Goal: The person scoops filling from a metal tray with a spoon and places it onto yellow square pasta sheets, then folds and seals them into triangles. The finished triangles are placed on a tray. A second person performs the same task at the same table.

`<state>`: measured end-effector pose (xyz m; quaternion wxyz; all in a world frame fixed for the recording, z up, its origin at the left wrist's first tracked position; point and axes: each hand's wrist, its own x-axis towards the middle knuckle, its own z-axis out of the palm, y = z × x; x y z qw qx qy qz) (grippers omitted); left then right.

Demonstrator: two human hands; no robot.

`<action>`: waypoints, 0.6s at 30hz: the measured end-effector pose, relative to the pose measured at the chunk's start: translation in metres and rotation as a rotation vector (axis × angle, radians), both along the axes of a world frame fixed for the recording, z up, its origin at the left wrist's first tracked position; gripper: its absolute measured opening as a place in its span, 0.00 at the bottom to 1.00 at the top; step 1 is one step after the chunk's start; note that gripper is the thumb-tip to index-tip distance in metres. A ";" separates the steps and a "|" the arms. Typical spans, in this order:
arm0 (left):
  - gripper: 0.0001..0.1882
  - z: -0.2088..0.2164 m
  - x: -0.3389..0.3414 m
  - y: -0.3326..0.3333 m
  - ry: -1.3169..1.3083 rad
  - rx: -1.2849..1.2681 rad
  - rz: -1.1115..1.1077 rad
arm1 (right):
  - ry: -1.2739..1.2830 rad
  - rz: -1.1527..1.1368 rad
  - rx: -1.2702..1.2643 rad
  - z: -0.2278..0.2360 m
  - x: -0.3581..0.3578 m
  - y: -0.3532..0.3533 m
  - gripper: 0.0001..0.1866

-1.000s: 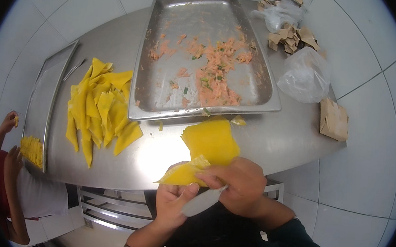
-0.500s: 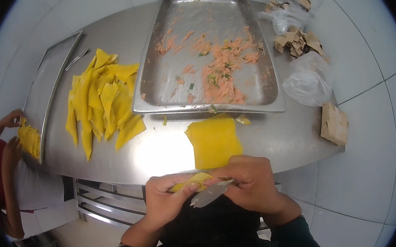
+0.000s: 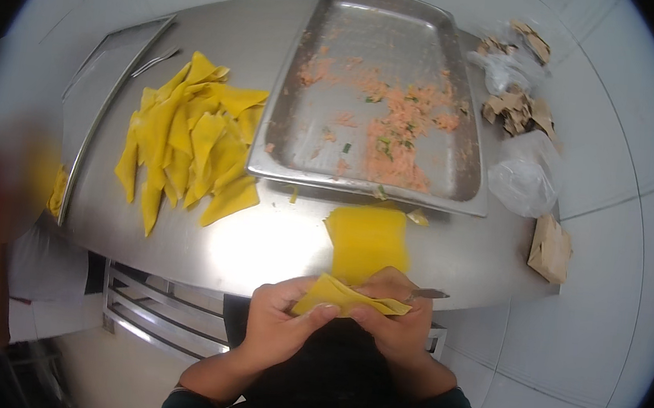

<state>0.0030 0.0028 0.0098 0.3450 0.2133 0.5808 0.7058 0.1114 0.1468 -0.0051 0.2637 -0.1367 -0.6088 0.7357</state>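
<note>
Between my two hands, just over the table's near edge, is a yellow dough wrapper point(image 3: 340, 293), partly folded. My left hand point(image 3: 277, 327) pinches its left side with the thumb on top. The wrapper's right side is pinched by my right hand point(image 3: 403, 334), which also keeps a flat, spreader-like blade point(image 3: 430, 293) sticking out to the right. Just beyond my hands lies a stack of square yellow wrappers point(image 3: 371, 240). Farther off, a deep metal pan point(image 3: 367, 194) holds orange-pink filling point(image 3: 404, 137) with green bits, mostly toward its right side.
Left of the pan is a heap of folded yellow pieces point(image 3: 184, 139). A fork point(image 3: 155, 62) and a shallow tray point(image 3: 99, 115) lie beyond it. Crumpled brown paper point(image 3: 518, 112), a clear plastic bag point(image 3: 525, 176) and a brown packet point(image 3: 551, 249) line the right. Another person point(image 3: 5, 197) is blurred at far left.
My right hand has come in to the wrapper, its thumb now on it, and the blade has swung from pointing down-left to pointing right. The view has shifted, and the other person has become blurred.
</note>
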 end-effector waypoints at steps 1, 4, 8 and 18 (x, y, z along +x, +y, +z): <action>0.11 0.001 -0.003 -0.003 0.061 -0.057 -0.030 | -0.015 0.002 -0.003 0.001 0.001 0.000 0.11; 0.10 0.002 -0.004 -0.003 -0.006 -0.029 -0.022 | -0.053 -0.038 0.162 0.001 0.001 0.003 0.12; 0.10 0.007 -0.012 -0.008 0.144 -0.132 -0.073 | -0.053 -0.058 0.258 0.000 0.001 0.007 0.16; 0.26 0.055 -0.121 -0.032 0.940 -0.202 0.843 | -0.212 -0.193 0.014 -0.001 0.018 0.038 0.18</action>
